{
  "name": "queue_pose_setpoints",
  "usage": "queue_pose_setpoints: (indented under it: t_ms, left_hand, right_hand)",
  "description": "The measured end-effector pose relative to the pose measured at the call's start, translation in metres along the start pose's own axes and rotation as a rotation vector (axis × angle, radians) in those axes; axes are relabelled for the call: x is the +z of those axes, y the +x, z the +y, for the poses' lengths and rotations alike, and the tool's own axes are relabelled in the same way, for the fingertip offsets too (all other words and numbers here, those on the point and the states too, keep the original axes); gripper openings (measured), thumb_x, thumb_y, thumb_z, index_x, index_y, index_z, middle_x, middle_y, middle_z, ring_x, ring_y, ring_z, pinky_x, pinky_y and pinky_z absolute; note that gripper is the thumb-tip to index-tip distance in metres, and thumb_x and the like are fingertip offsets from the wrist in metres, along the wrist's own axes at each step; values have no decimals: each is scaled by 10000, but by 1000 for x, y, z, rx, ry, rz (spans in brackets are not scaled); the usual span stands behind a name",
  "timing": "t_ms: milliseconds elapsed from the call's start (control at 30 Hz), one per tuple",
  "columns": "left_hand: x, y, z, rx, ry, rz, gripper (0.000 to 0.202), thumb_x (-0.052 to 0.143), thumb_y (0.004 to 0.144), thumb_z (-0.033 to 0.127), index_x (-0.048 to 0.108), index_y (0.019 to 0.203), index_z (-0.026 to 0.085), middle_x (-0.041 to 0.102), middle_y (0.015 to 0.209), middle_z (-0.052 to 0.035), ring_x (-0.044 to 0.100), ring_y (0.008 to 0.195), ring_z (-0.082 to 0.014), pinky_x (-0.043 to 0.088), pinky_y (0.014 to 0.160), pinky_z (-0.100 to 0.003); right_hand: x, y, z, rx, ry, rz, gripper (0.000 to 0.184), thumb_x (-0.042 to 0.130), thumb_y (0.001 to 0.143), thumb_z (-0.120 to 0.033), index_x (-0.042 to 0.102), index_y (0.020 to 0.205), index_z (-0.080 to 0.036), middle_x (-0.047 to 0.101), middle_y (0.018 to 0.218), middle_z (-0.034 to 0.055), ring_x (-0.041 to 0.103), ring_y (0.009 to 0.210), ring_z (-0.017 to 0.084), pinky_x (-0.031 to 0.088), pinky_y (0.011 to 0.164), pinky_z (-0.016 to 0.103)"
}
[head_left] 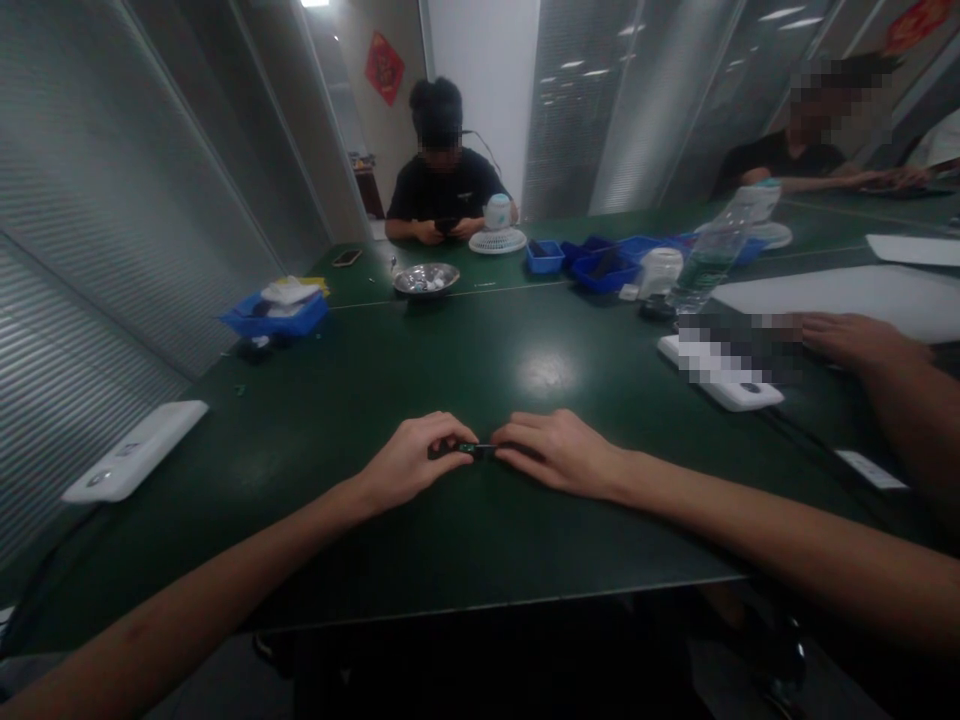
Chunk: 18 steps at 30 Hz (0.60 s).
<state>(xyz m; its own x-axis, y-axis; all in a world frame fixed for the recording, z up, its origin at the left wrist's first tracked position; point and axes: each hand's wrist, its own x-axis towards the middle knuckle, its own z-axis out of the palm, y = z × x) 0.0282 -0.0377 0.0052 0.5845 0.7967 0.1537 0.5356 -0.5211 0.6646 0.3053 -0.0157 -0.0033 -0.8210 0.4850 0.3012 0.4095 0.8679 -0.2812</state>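
Note:
Over the middle of the green table point(360, 380), both hands meet at a small, thin, dark piece with a green part point(469, 448), too small to name. My left hand point(412, 462) pinches its left end between thumb and fingers. From the other side, my right hand point(559, 452) grips the right end, its thumb and fingertips pressed together. The fingers cover both ends of the piece, and only a short dark stretch shows between them.
White power strips point(139, 450) lie at left and right. Farther off are a blue bin point(277, 318), a metal bowl point(426, 280), blue trays point(604, 270) and a plastic bottle point(709, 255). A person point(448, 180) sits opposite; another person's hand point(855, 338) is at right.

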Motion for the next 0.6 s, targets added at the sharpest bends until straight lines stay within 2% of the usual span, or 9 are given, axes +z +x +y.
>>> queue_pose_setpoints:
  t_ms: [333, 600]
  left_hand:
    - [4, 3, 0, 22, -2, -13, 172, 685, 976, 279, 741, 1119, 204, 686, 964, -27, 611, 848, -158, 448, 736, -276]
    - [8, 5, 1, 39, -9, 1, 158, 716, 952, 249, 729, 1100, 197, 685, 980, -24, 601, 850, -156, 456, 753, -282]
  right_hand:
    - [0, 2, -1, -38, -18, -16, 317, 427, 1115, -380, 649, 1205, -171, 674, 996, 71, 630, 760, 153, 429, 656, 274]
    - [3, 9, -6, -3, 32, -43, 291, 433, 1114, -385, 612, 1185, -167, 713, 1043, 74, 671, 771, 162, 450, 666, 282]
